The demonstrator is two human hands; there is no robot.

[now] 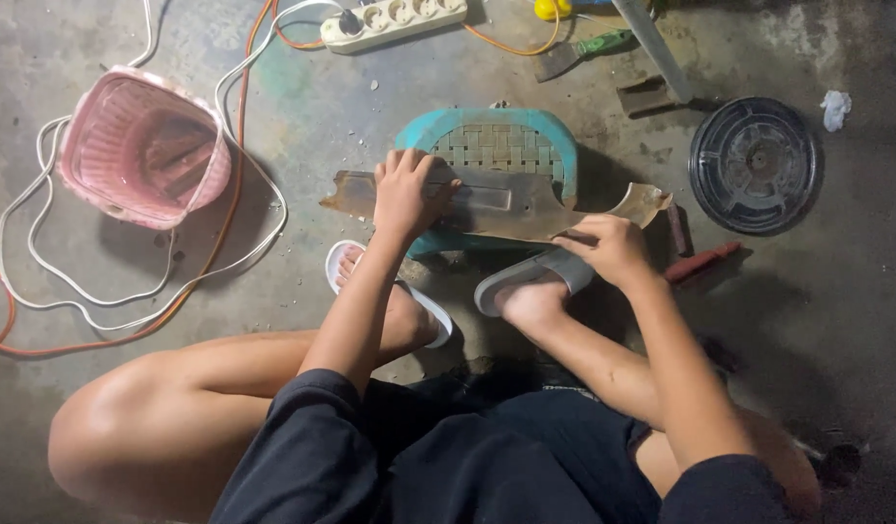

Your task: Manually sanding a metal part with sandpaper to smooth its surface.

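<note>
A flat brown carved wooden piece (pixel 526 206) lies across a small teal stool with a woven top (pixel 497 144). My left hand (pixel 406 189) presses down on the left part of the piece. My right hand (pixel 611 247) pinches its lower right edge, fingers closed; whether something small is held there is hidden. My feet in white sandals (pixel 535 278) rest on the concrete floor just below the stool.
A pink plastic basket (pixel 142 146) stands at the left, ringed by white and orange cables (pixel 225 126). A white power strip (pixel 395 21) lies at the top. A black round lid (pixel 756 163), a reddish stick (pixel 702 260) and a green-handled tool (pixel 589 49) lie to the right.
</note>
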